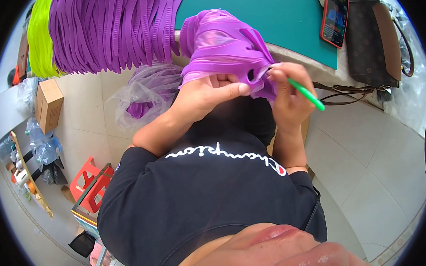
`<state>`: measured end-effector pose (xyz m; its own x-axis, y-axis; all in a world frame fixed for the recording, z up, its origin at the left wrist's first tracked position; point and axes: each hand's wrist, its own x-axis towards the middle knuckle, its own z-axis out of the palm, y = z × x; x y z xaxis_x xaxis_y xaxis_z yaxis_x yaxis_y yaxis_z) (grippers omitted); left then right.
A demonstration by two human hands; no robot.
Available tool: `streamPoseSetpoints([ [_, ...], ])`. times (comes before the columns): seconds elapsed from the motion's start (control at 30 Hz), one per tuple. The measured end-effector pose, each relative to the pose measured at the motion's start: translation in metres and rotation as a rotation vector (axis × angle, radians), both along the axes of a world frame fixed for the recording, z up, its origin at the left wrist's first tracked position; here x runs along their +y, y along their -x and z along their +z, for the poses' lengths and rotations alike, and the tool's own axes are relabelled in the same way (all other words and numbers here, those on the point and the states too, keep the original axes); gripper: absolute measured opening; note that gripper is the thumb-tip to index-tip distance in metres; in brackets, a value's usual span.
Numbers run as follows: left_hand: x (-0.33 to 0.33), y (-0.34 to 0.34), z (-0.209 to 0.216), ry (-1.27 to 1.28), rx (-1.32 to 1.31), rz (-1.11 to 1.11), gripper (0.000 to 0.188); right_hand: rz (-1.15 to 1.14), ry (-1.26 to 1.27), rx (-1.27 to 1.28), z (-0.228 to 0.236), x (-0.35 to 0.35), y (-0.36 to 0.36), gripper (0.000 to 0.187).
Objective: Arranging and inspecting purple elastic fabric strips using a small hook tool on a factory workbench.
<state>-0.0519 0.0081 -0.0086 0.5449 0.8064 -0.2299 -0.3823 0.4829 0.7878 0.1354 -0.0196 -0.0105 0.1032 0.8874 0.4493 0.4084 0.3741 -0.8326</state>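
Note:
A bunch of purple rubber straps (219, 45) with slots lies over the near edge of the table, in front of my body. My left hand (203, 94) is closed on its near side, the thumb pointing toward the right. At the bunch's right end, my right hand (291, 86) grips a slim tool with a green handle (307, 95). The handle sticks out to the lower right; its tip is by a slotted purple strap end, too small to make out. Left of the bunch, a thick row of purple straps (110, 26) hangs over the table edge, beside lime-green straps (40, 33).
A green mat (256, 6) covers the table. A phone (334, 19) with a lit screen and a brown handbag (376, 42) lie at the right. Below the table is a clear plastic bag (150, 90) with purple pieces. A cardboard box (49, 104) and a red stool (89, 182) stand left.

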Motion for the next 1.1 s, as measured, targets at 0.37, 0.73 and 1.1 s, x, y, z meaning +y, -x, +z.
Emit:
streamPoseSetpoints([
  [0.37, -0.009, -0.008, 0.002, -0.084, -0.034, 0.166, 0.033, 0.174, -0.180, -0.256, 0.021, 0.009, 0.000, 0.021],
  [0.73, -0.017, 0.008, 0.002, -0.006, 0.010, 0.085, 0.039, -0.733, -0.151, 0.436, 0.014, -0.023, -0.128, 0.010],
  [1.1, -0.047, 0.051, -0.045, 0.043, 0.225, 0.015, 0.023, -1.668, -0.493, -0.627, 0.033, -0.162, -0.365, 0.021],
])
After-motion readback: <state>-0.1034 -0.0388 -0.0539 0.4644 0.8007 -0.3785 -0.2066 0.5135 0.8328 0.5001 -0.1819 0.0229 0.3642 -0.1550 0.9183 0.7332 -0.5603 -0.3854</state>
